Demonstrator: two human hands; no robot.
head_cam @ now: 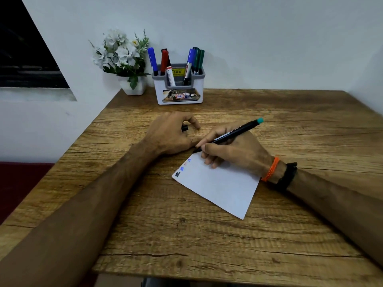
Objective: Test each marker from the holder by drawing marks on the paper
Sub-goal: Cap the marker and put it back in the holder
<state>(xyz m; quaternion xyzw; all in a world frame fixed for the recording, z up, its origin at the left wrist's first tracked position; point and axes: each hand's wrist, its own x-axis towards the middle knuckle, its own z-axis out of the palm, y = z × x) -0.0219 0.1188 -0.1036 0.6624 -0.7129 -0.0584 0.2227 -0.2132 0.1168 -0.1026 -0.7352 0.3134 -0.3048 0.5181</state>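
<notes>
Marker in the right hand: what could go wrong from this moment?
1. The marker tip sits at the paper corner's very edge, so a stroke may stain the table.
2. The left hand rests beside the sheet, not on it; the paper could slide.
3. The cap it holds might roll away.

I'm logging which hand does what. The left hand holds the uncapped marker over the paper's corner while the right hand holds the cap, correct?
Not quite: the hands are swapped. In the head view the right hand holds the uncapped marker over the corner of the paper, while the left hand holds the cap.
</notes>
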